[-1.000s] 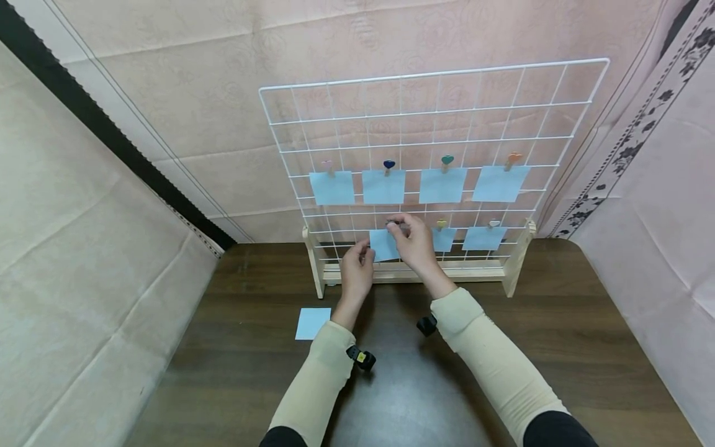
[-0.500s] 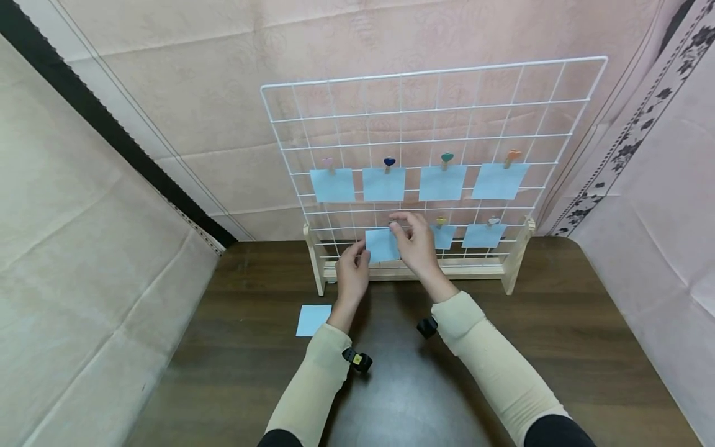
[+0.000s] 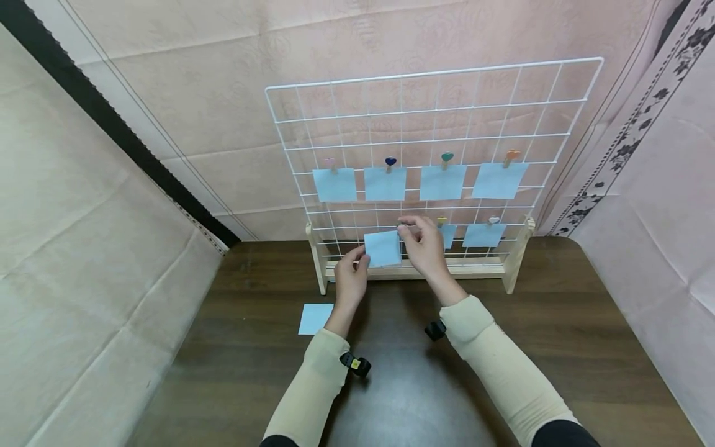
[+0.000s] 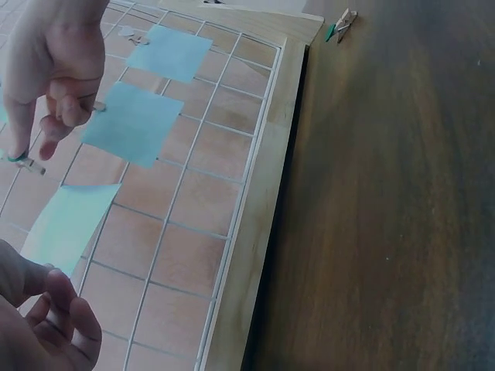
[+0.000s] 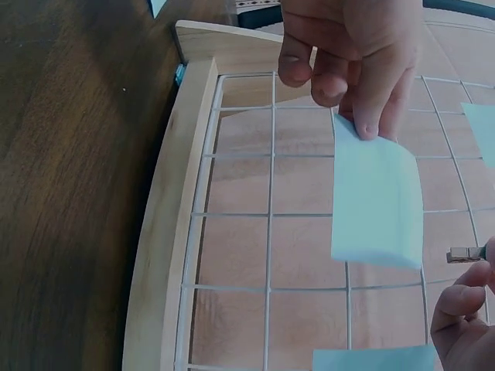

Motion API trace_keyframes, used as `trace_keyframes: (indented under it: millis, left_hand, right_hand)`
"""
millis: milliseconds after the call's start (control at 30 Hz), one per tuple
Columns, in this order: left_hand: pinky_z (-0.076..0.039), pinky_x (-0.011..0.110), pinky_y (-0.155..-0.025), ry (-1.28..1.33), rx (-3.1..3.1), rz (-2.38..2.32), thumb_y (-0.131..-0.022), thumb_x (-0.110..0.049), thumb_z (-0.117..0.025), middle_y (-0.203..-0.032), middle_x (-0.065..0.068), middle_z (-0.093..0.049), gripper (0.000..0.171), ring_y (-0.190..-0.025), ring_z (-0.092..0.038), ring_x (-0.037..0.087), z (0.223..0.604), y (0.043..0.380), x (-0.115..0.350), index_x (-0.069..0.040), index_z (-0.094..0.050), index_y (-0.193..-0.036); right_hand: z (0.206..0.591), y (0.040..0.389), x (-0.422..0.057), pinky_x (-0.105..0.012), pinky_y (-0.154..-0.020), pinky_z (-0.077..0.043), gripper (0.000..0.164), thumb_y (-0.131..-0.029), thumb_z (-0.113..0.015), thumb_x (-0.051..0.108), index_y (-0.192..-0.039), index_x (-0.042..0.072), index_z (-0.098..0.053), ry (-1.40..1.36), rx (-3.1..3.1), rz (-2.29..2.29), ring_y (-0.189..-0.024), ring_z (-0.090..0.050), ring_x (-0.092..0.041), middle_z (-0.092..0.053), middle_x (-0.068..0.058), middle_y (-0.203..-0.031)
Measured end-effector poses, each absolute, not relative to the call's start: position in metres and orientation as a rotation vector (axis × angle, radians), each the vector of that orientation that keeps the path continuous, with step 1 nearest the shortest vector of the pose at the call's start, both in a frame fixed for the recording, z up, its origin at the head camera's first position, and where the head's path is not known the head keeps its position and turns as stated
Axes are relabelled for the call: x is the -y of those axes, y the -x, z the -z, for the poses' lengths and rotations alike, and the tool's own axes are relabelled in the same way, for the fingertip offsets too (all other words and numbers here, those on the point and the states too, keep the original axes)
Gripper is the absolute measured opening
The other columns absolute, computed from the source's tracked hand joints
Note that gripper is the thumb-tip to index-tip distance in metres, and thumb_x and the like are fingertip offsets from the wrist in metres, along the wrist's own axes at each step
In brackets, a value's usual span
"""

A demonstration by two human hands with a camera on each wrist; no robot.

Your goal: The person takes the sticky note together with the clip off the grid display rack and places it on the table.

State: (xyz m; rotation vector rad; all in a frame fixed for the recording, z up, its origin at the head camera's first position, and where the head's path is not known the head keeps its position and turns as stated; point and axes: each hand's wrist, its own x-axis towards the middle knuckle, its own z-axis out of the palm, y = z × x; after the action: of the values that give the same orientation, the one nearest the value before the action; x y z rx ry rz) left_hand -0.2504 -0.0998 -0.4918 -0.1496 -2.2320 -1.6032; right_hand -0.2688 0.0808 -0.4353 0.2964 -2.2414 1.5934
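My left hand pinches the left edge of a light blue paper square in front of the white wire grid. In the right wrist view the paper curves slightly at its far edge. My right hand pinches a small wooden clothespin with a green top, just apart from the paper. The clothespin also shows beneath my right fingertips in the left wrist view. Behind my right hand hangs a partly hidden blue square under a yellow clip.
Several blue squares hang in a row above, under pink, navy, green and orange clips. Another square hangs lower right. A loose square lies on the wooden table. A spare clothespin lies by the wooden stand.
My right hand has moved slightly right and drawn away from the paper with the clothespin. The paper in my left hand has shifted a little left and down, now tilted.
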Motion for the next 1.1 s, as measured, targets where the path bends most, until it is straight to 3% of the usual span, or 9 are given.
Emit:
trace_keyframes:
  millis: [233, 500, 633, 767, 900, 1033, 1100]
  left_hand:
    - [-0.052, 0.027, -0.066, 0.130, 2.236, 1.638, -0.106, -0.006, -0.062, -0.114, 0.019, -0.074, 0.027, -0.080, -0.063, 0.022, 0.492, 0.241, 0.106, 0.004, -0.071, -0.130]
    - [-0.049, 0.024, -0.060, 0.098, 2.208, 1.691, -0.105, -0.006, -0.063, -0.108, 0.019, -0.072, 0.027, -0.070, -0.058, 0.015, 0.491, 0.234, 0.113, 0.003, -0.072, -0.129]
    - [-0.049, 0.021, -0.060, 0.090, 2.179, 1.718, -0.105, -0.004, -0.062, -0.108, 0.020, -0.071, 0.028, -0.068, -0.056, 0.012, 0.494, 0.230, 0.118, 0.004, -0.071, -0.130]
    - [-0.048, 0.021, -0.058, 0.080, 2.152, 1.722, -0.104, 0.000, -0.063, -0.107, 0.022, -0.070, 0.026, -0.063, -0.054, 0.011, 0.499, 0.225, 0.124, 0.007, -0.071, -0.128]
    - [-0.048, 0.021, -0.058, 0.046, 2.158, 1.694, -0.103, 0.000, -0.064, -0.104, 0.020, -0.071, 0.025, -0.062, -0.055, 0.009, 0.503, 0.223, 0.129, 0.007, -0.072, -0.125]
    - [-0.050, 0.021, -0.061, 0.033, 2.163, 1.696, -0.104, -0.002, -0.064, -0.107, 0.019, -0.073, 0.025, -0.065, -0.058, 0.012, 0.505, 0.220, 0.132, 0.006, -0.073, -0.125]
    - [-0.051, 0.021, -0.062, 0.027, 2.163, 1.701, -0.104, -0.003, -0.064, -0.109, 0.020, -0.073, 0.025, -0.068, -0.059, 0.014, 0.506, 0.219, 0.133, 0.006, -0.073, -0.126]
  right_hand:
    - [0.438, 0.263, -0.090, -0.033, -0.062, -0.041, 0.027, -0.108, -0.063, 0.021, -0.128, 0.005, -0.073, -0.263, 2.267, -1.600, -0.067, -0.047, -0.022, -0.062, -0.014, -0.122]
    - [0.441, 0.257, -0.102, -0.028, -0.056, -0.039, 0.025, -0.107, -0.065, 0.018, -0.127, 0.005, -0.073, -0.220, 2.250, -1.610, -0.060, -0.046, -0.013, -0.066, -0.014, -0.126]
    - [0.443, 0.253, -0.108, -0.027, -0.047, -0.035, 0.026, -0.107, -0.065, 0.019, -0.127, 0.005, -0.072, -0.189, 2.245, -1.653, -0.051, -0.042, -0.009, -0.067, -0.011, -0.093]
    - [0.445, 0.250, -0.115, -0.026, -0.045, -0.033, 0.026, -0.107, -0.065, 0.019, -0.127, 0.004, -0.072, -0.169, 2.234, -1.672, -0.050, -0.042, -0.009, -0.056, -0.002, -0.068]
    - [0.447, 0.247, -0.122, -0.027, -0.046, -0.034, 0.027, -0.107, -0.065, 0.020, -0.128, 0.005, -0.072, -0.157, 2.247, -1.656, -0.051, -0.042, -0.009, -0.057, -0.003, -0.069]
    - [0.449, 0.244, -0.129, -0.027, -0.046, -0.033, 0.027, -0.107, -0.065, 0.020, -0.128, 0.004, -0.072, -0.153, 2.248, -1.634, -0.050, -0.040, -0.009, -0.064, -0.016, -0.079]
    - [0.451, 0.243, -0.132, -0.025, -0.047, -0.034, 0.027, -0.106, -0.066, 0.018, -0.127, 0.002, -0.073, -0.153, 2.238, -1.623, -0.052, -0.041, -0.008, -0.069, -0.018, -0.093]
